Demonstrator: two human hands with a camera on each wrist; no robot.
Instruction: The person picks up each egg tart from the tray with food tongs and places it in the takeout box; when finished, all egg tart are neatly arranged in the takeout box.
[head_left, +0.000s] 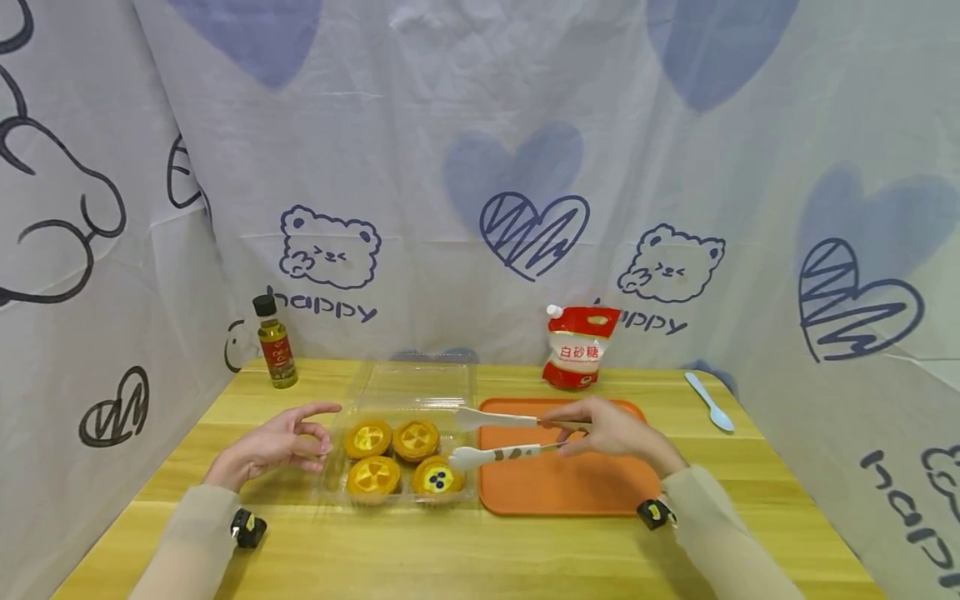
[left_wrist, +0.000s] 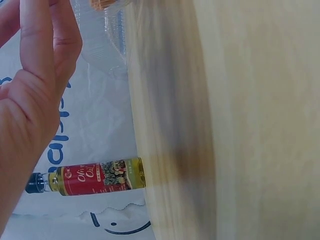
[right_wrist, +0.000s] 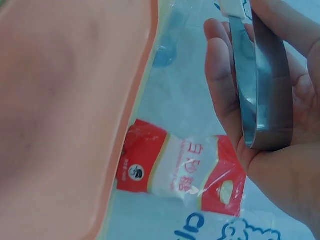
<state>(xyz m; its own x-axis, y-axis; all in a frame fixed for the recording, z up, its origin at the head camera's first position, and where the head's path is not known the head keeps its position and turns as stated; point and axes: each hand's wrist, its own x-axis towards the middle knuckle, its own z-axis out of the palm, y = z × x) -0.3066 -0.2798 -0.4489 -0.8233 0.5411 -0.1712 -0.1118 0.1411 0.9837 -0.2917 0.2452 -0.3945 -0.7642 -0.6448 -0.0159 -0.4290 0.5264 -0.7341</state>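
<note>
My right hand [head_left: 600, 427] grips a pair of tongs [head_left: 498, 454] by its metal bend, as the right wrist view shows. The tongs' white tips stand apart over the right side of a clear plastic box [head_left: 330, 492], near an egg tart topped with blueberries [head_left: 438, 477]. Three more egg tarts [head_left: 372, 477] with yellow fruit pieces lie in the same box, whose lid [head_left: 416, 385] is raised at the back. Beside the box's left edge hovers my left hand [head_left: 288, 440], fingers loosely bent and holding nothing.
An orange tray [head_left: 570, 487] lies right of the box, under the tongs. Behind it stands a red and white sugar pouch [head_left: 577, 350]. An olive oil bottle [head_left: 276, 346] stands at the back left, and a light blue spoon [head_left: 708, 402] lies at the back right.
</note>
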